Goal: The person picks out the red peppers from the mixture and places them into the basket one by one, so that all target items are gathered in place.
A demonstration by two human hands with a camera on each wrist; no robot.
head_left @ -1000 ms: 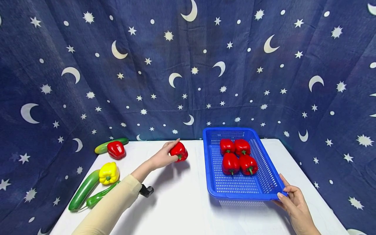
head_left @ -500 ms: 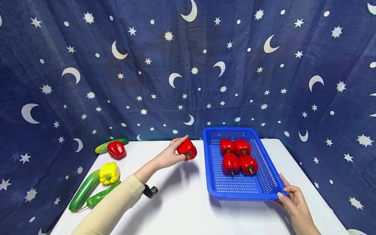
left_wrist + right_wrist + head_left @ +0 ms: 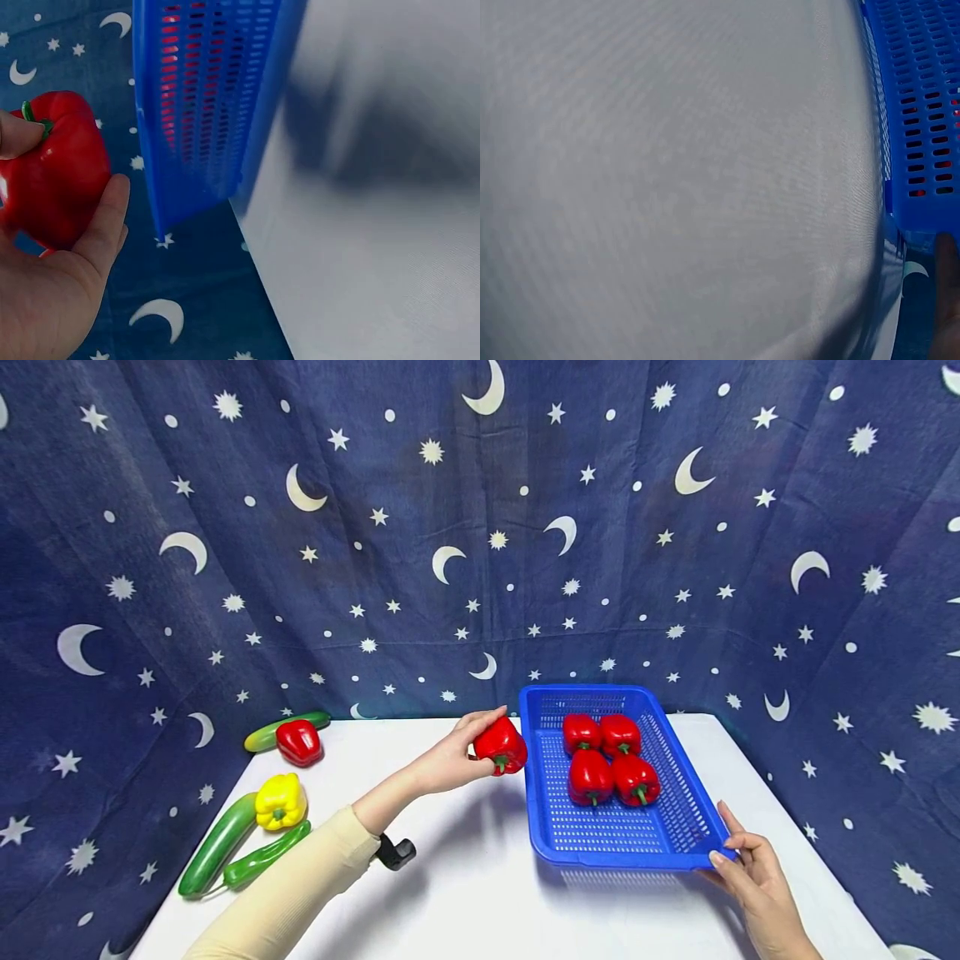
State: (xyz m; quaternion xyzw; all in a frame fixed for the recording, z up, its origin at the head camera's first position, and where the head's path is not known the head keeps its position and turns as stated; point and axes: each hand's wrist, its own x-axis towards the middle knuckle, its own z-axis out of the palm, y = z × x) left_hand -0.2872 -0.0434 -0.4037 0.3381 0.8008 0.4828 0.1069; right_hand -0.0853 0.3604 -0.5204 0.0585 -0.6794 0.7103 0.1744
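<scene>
A person's left hand [image 3: 456, 762] holds a glossy red pepper [image 3: 501, 747] at the left rim of a blue basket [image 3: 615, 862], pinching it between thumb, beside the green stem [image 3: 28, 112], and fingers on the far side; the left wrist view shows a gap between pepper and basket wall. The pepper hangs above the white worktop [image 3: 480, 885], its shadow below. The right hand [image 3: 761, 885] grips the basket's near right corner, thumb and fingers closed about the rim. Four red peppers [image 3: 588, 777] cluster inside, while a yellow pepper [image 3: 280, 802], a loose red pepper [image 3: 299, 743], a green chili [image 3: 268, 855], a dark green cucumber [image 3: 217, 845] and a yellow-tipped cucumber [image 3: 262, 740] lie well apart at left. Carried across too low, the held pepper could snag the rim and shove the basket or be knocked free. Its smooth, rounded skin could also slip if the left fingers loosened early, dropping it outside. A tug by the right hand could tilt the basket and roll the four inside; whether it rests flat cannot be told.
</scene>
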